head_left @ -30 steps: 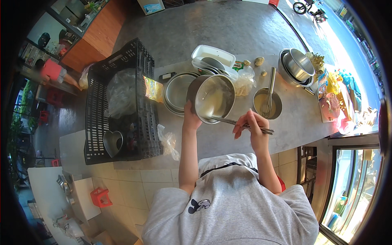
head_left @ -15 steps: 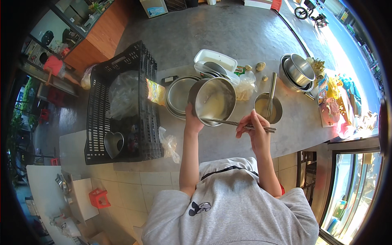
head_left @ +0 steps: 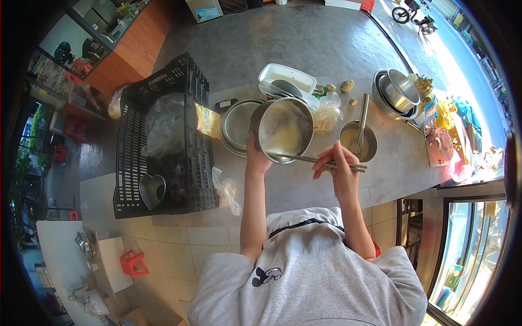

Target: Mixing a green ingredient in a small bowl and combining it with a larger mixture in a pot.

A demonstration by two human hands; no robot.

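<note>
Steel mixing bowl [head_left: 285,129], likely rigid, light and slick, tilted with left hand [head_left: 255,157] fingers clamped on its near rim; right hand [head_left: 337,165] fingers pinch chopsticks [head_left: 310,159].

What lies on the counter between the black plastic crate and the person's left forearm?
In the head view, a crumpled clear plastic bag lies on the grey counter between the black crate and the left forearm.
</note>
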